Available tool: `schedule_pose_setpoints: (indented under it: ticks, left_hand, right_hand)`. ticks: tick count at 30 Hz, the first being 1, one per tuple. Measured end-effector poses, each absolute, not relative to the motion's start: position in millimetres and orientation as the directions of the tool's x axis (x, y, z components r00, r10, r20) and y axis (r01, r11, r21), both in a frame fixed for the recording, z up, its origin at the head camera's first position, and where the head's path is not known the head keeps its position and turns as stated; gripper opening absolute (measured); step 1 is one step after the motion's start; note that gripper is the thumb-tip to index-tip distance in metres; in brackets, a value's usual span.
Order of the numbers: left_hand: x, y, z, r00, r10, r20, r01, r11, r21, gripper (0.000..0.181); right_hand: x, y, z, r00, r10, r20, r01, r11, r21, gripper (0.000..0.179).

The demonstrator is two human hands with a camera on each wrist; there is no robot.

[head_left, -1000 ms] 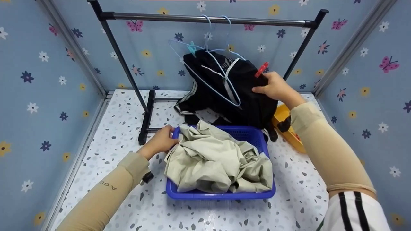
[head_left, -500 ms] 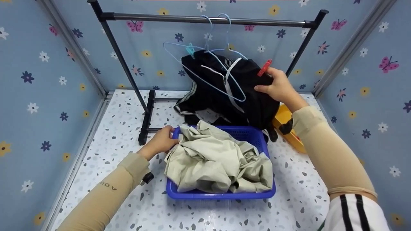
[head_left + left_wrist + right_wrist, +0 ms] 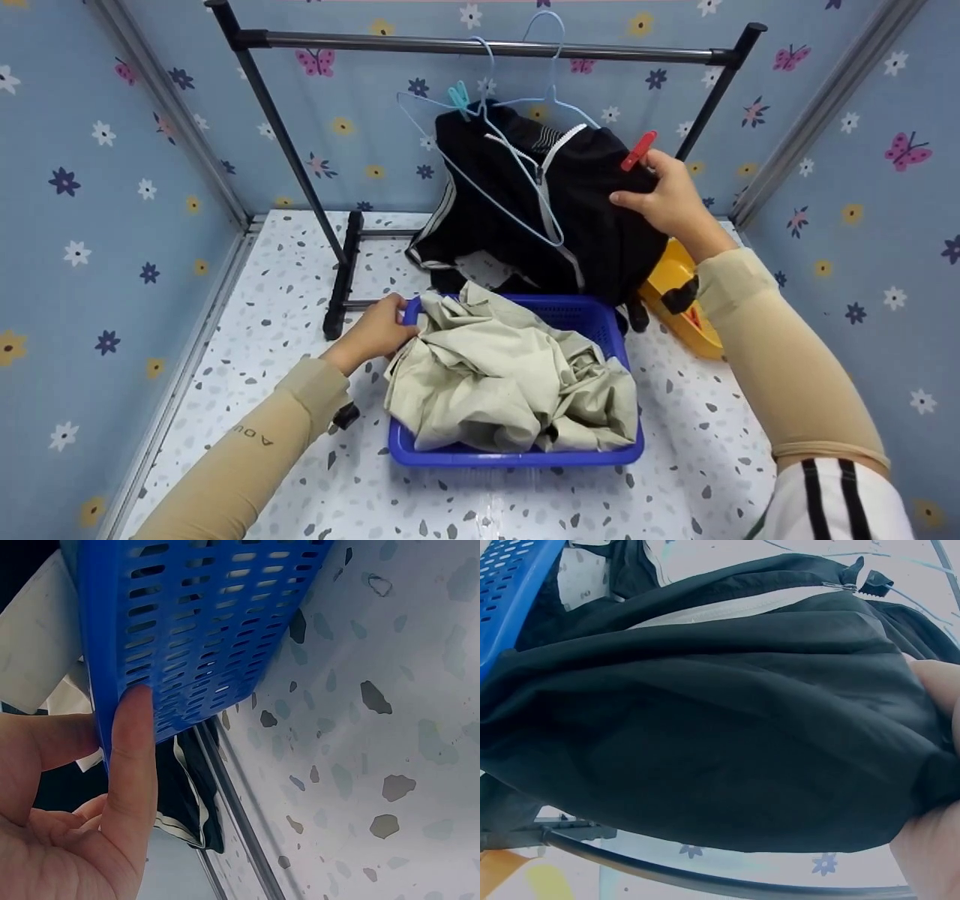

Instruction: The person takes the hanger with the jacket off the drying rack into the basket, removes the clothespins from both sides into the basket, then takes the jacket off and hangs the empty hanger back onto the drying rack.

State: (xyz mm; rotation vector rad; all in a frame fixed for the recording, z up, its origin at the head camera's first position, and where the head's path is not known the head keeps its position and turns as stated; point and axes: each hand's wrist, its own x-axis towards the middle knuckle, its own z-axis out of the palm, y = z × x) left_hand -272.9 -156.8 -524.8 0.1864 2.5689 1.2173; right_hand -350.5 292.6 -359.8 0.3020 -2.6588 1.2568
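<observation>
My right hand (image 3: 670, 196) grips the shoulder of a black zip jacket (image 3: 600, 217), thumb in front, right by a red clothespin (image 3: 639, 150). In the right wrist view, the jacket's dark fabric (image 3: 705, 742) is bunched between thumb and fingers. A light-blue wire hanger (image 3: 553, 75) sits at its collar, hook above the rack bar. A teal clothespin (image 3: 460, 99) is at its other shoulder. Another blue hanger (image 3: 517, 217) hangs in front. My left hand (image 3: 379, 330) holds the left rim of a blue basket (image 3: 517, 457) filled with crumpled beige cloth (image 3: 495, 375).
A black garment rack (image 3: 360, 43) spans the back, its foot (image 3: 345, 277) to the basket's left. Behind my right forearm lies a yellow tray (image 3: 709, 345) with small red pieces inside. Flower-patterned walls (image 3: 135, 187) close in the speckled floor (image 3: 277, 240) on three sides.
My right hand has moved right and up with the jacket. The rear hanger's hook has lifted above the bar and shifted right. My left hand and the basket have stayed put.
</observation>
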Motion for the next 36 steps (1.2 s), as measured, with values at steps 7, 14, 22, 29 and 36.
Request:
schedule_pose_setpoints:
  ticks: [7,14,22,29,36]
  left_hand:
    - [-273,-157,-528,-0.951,0.246,-0.190,0.010,0.634,0.773,0.042]
    - [-273,-156,-528,-0.954,0.239,-0.181,0.022,0.657,0.753,0.043]
    - [-273,-156,-525,-0.954,0.244,-0.176,0.038,0.677,0.735,0.043]
    - [-273,-155,-524,-0.957,0.238,-0.164,0.049,0.693,0.719,0.045]
    - [-272,-155,-522,-0.955,0.239,-0.176,0.042,0.697,0.716,0.044]
  right_hand:
    - [-346,301,-358,-0.960,-0.083,0.266,-0.258,0.623,-0.738,0.029]
    - [-342,308,-354,-0.970,-0.048,0.240,-0.216,0.625,-0.750,0.028]
    - [-337,318,-345,-0.970,-0.005,0.244,-0.190,0.643,-0.742,0.031]
    - [-334,332,-336,-0.968,0.014,0.252,-0.185,0.637,-0.748,0.033]
    - [-329,345,-330,-0.966,0.046,0.254,-0.171,0.624,-0.763,0.033]
